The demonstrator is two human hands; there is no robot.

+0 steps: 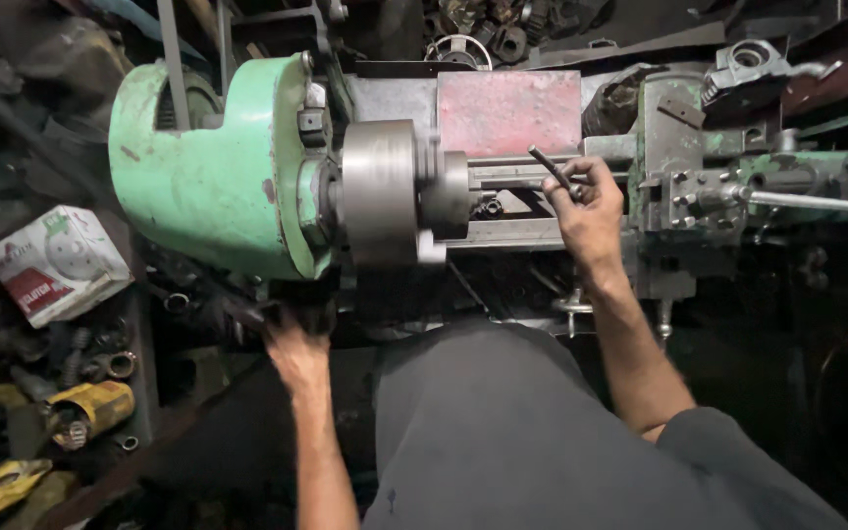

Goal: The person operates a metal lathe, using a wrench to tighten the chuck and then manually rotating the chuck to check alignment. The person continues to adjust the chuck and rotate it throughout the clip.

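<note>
Right hand grips bent dark rod; left hand under green lathe headstock.

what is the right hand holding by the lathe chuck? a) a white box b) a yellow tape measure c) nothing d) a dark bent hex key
d: the right hand grips a dark bent hex key just right of the lathe chuck.

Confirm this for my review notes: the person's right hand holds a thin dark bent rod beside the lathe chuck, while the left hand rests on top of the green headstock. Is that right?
Not quite. The left hand is not on top of the green headstock; it reaches underneath it, into the dark area below. The rest stands: the right hand holds the thin dark bent rod beside the lathe chuck. The head view shows this.
</note>
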